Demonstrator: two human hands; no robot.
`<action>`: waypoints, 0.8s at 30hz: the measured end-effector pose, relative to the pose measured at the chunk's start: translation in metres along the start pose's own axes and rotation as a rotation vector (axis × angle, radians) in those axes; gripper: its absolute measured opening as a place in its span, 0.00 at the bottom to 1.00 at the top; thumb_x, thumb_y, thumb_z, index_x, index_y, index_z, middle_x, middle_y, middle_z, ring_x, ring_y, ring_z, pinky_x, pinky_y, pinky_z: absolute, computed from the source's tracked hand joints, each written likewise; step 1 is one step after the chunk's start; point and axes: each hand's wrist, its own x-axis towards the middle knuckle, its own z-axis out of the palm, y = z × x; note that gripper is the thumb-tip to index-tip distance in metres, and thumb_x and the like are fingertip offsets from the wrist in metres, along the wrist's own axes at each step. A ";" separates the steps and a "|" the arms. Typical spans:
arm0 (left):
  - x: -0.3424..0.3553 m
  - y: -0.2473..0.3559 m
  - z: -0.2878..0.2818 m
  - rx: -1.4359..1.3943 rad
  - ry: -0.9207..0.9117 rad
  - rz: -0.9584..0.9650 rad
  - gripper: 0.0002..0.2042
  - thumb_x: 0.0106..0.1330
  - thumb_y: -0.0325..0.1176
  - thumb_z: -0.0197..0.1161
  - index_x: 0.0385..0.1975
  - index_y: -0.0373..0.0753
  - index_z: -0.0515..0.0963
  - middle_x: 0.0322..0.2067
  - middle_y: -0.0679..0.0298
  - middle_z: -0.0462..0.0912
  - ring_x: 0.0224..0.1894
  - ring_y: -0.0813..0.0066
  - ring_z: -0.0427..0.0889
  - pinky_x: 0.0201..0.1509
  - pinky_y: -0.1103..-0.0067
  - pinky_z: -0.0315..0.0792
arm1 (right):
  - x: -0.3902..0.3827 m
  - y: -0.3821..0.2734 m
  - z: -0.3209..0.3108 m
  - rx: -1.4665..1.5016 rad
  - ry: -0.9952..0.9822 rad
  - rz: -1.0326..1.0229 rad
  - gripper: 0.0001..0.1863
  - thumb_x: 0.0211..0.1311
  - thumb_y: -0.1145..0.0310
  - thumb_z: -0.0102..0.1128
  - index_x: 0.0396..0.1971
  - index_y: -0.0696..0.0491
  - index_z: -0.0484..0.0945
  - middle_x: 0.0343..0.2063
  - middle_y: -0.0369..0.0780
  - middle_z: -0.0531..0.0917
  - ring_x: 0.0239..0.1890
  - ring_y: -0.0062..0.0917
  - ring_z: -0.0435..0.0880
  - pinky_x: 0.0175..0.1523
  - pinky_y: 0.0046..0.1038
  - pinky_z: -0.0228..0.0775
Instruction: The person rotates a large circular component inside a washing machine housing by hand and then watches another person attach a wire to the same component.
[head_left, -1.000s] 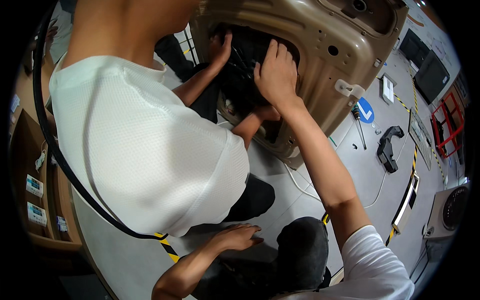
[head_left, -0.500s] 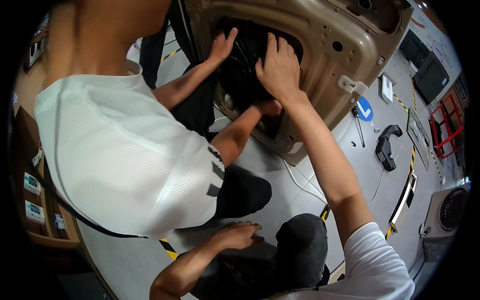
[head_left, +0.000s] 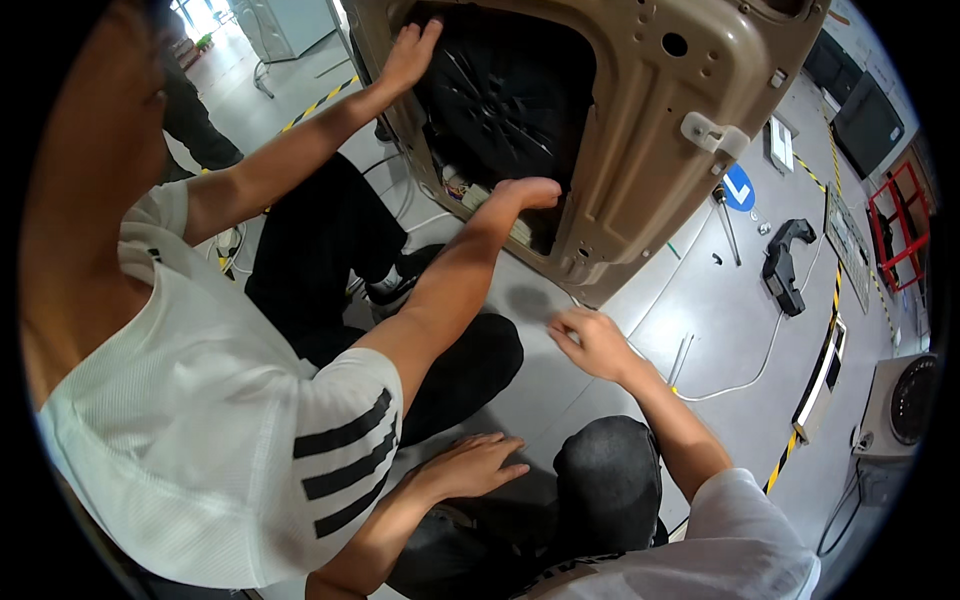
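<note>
A gold-brown vehicle door panel (head_left: 650, 150) stands in front of me, with a large opening that holds a dark ribbed part (head_left: 490, 100). My right hand (head_left: 597, 345) is in the air below the panel's lower corner, fingers loosely bent and apart, nothing visible in them. Stretched fingers show on my left hand (head_left: 470, 466), which rests low beside my knee and holds nothing. A co-worker on the left has one hand (head_left: 410, 58) at the opening's upper left rim. Their other hand (head_left: 525, 192) reaches into its lower part, fingertips partly hidden.
On the floor to the right lie a screwdriver (head_left: 728, 228), a black curved plastic part (head_left: 786, 268) and a white cable (head_left: 745, 384). Farther right are a red frame (head_left: 900, 225) and a boxed speaker (head_left: 905, 410). Yellow-black tape (head_left: 782, 462) marks the floor.
My right hand has come away from the opening, down toward me. The co-worker has leaned back left, leaving the dark part more exposed. My left hand stays low.
</note>
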 end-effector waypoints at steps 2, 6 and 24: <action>-0.001 0.008 -0.010 -0.132 0.076 0.019 0.24 0.68 0.47 0.52 0.57 0.37 0.68 0.52 0.51 0.73 0.55 0.57 0.72 0.57 0.71 0.66 | -0.042 0.050 0.016 -0.003 -0.034 0.187 0.08 0.56 0.68 0.56 0.33 0.55 0.78 0.30 0.45 0.81 0.34 0.40 0.80 0.39 0.37 0.71; -0.001 0.030 -0.025 -0.366 0.304 0.129 0.17 0.66 0.37 0.57 0.52 0.38 0.72 0.45 0.57 0.75 0.45 0.65 0.78 0.47 0.76 0.71 | -0.101 0.103 0.038 0.012 -0.087 0.454 0.08 0.56 0.69 0.57 0.34 0.54 0.80 0.31 0.45 0.83 0.35 0.38 0.82 0.41 0.34 0.73; 0.162 0.045 -0.242 -1.604 1.040 0.273 0.24 0.69 0.46 0.38 0.47 0.30 0.70 0.31 0.55 0.79 0.36 0.65 0.79 0.46 0.75 0.73 | -0.027 0.096 -0.021 0.036 -0.312 0.239 0.13 0.59 0.65 0.58 0.41 0.56 0.77 0.37 0.47 0.81 0.36 0.40 0.81 0.45 0.36 0.72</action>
